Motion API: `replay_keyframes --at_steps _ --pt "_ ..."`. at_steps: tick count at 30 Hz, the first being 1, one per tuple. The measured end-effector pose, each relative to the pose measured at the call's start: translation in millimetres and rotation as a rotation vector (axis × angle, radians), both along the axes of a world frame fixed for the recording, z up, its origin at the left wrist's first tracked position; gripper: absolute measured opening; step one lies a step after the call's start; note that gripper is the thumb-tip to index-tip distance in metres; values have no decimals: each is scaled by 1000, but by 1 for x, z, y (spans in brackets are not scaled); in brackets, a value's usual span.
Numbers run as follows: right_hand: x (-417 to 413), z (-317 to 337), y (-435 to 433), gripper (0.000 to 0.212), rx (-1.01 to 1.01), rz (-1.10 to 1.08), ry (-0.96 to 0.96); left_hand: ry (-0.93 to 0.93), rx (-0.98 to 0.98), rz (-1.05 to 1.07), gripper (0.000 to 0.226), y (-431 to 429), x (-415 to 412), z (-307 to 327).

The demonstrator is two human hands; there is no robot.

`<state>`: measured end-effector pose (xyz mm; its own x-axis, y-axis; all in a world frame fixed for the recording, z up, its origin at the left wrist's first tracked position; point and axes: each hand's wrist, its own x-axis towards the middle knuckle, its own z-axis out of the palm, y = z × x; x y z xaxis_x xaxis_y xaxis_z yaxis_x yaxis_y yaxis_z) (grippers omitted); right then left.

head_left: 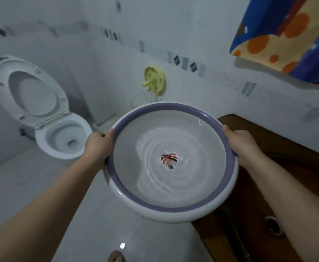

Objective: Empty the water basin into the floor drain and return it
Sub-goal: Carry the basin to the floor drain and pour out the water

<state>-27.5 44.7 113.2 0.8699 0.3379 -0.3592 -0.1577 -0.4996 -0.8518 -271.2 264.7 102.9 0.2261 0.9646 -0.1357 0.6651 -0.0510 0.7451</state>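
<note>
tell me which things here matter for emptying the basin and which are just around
Job: water basin, held by left hand and right hand; floor drain.
Just around: toilet, yellow wall hook, patterned towel, wooden counter.

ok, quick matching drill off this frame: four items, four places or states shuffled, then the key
Items:
1. basin
2. toilet seat
3. patterned towel
4. floor drain

Places or states:
A. hanging at upper right
B. raised
C. bottom edge of view, on the floor
D. held at the rim by the left hand and right hand, rippling water inside

Pairs: 1-D, 2-B, 3-A, 4-C
</note>
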Motion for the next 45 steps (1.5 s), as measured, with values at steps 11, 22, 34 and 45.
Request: replay_keyframes --at_steps 11,22,34,45 --pt "-63 -39 131 40 -81 32 73 -10 -129 88 44 112 -78 -33" --pt "-81 -137 240 54 -146 130 2 0 -196 258 46 181 -114 -129" --pt "-59 -329 327 52 -129 254 -50 -72 -132 415 47 225 -114 -321" --pt "-30 -564 336 52 -158 308 -47 8 -124 429 48 225 -94 -550"
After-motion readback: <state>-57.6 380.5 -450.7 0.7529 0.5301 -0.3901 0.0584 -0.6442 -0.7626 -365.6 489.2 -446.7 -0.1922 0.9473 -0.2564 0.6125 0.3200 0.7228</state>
